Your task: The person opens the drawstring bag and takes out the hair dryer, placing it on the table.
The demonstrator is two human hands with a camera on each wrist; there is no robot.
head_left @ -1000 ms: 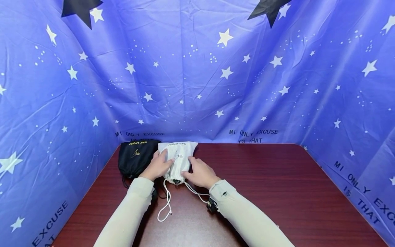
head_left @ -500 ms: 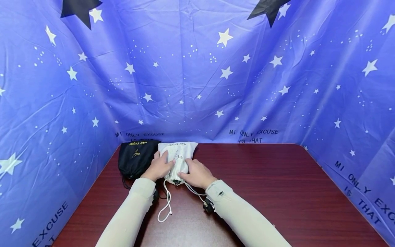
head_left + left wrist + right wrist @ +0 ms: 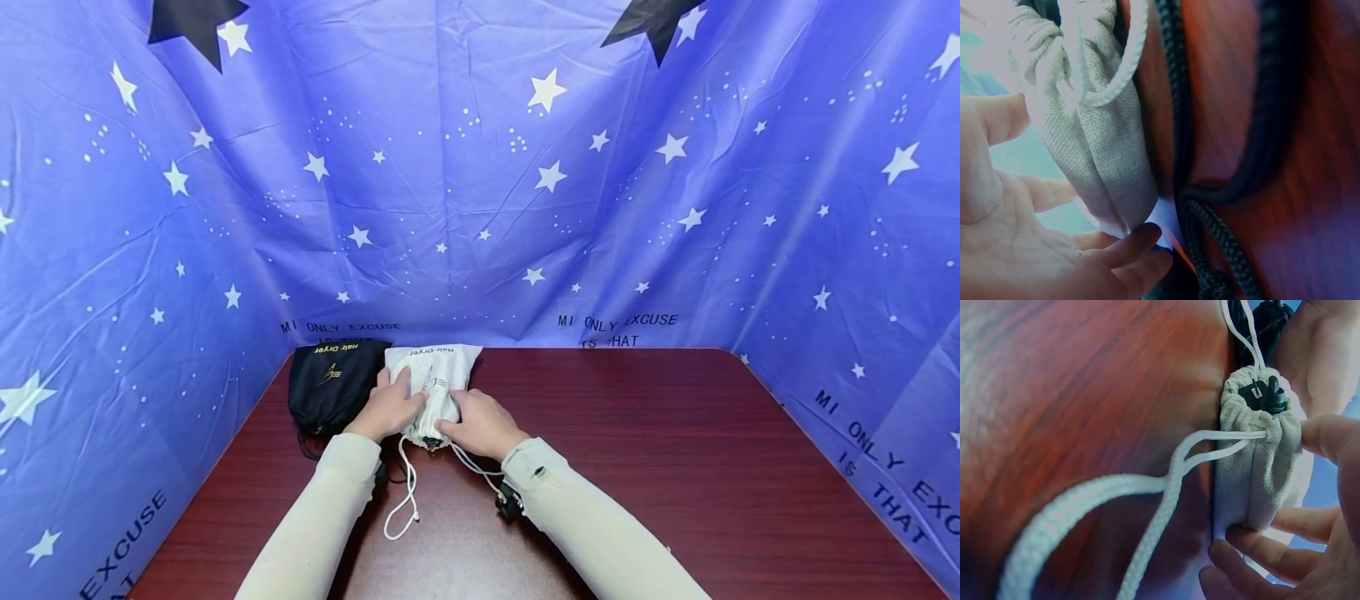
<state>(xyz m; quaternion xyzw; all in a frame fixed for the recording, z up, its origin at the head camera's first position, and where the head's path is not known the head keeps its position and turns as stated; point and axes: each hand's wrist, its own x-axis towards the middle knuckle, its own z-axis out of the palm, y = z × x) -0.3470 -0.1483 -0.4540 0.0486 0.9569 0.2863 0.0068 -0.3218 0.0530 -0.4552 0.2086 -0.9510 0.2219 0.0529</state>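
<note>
Your right grip (image 3: pixel 483 421) has shifted slightly inward over the white pouch (image 3: pixel 444 379) since one second ago; the pouch has stayed essentially where it was. That grip holds the pouch's right side, thumb on the upper face, fingers bent round the edge. Your left grip (image 3: pixel 390 406) holds the opposite side, its fingers slightly spread, thumb on top.

The white pouch lies flat between your two hands, near the far edge of the worktop (image 3: pixel 637 433). Its gathered mouth faces you, with a black object (image 3: pixel 1277 399) showing inside. White cords (image 3: pixel 410 487) trail from both sides of the mouth. "Hair Dryer" is printed upside down at its far end.

Just left of it lies a black pouch (image 3: pixel 333 387) with yellow print; whether your left fingers touch it, you cannot tell. Pale sleeves (image 3: pixel 307 508) cover both forearms. Beyond the reddish-brown worktop hangs a blue backdrop (image 3: pixel 465 208) with white stars.
</note>
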